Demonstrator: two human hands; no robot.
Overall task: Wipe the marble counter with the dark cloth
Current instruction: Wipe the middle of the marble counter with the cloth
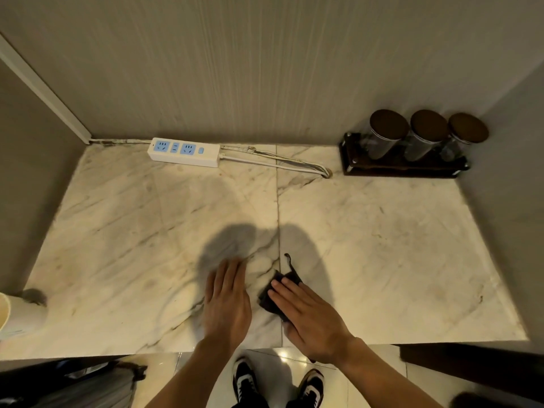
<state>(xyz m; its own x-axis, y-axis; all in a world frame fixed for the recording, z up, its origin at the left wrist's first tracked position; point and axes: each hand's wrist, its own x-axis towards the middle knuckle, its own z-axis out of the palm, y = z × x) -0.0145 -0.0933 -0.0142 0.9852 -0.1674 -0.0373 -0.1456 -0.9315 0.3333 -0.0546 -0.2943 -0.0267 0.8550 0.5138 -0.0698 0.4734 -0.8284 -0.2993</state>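
The marble counter is white with grey veins and a seam down its middle. A small dark cloth lies flat on it near the front edge, a thin loop of it trailing toward the back. My right hand presses flat on the cloth, covering most of it, with its fingers pointing up and left. Just left of the cloth, my left hand rests palm down on bare marble with fingers together and nothing in it.
A white power strip with blue sockets lies at the back, and its cable runs right into a hole. Three dark-lidded jars stand in a rack at the back right corner. A white cup stands at the left edge.
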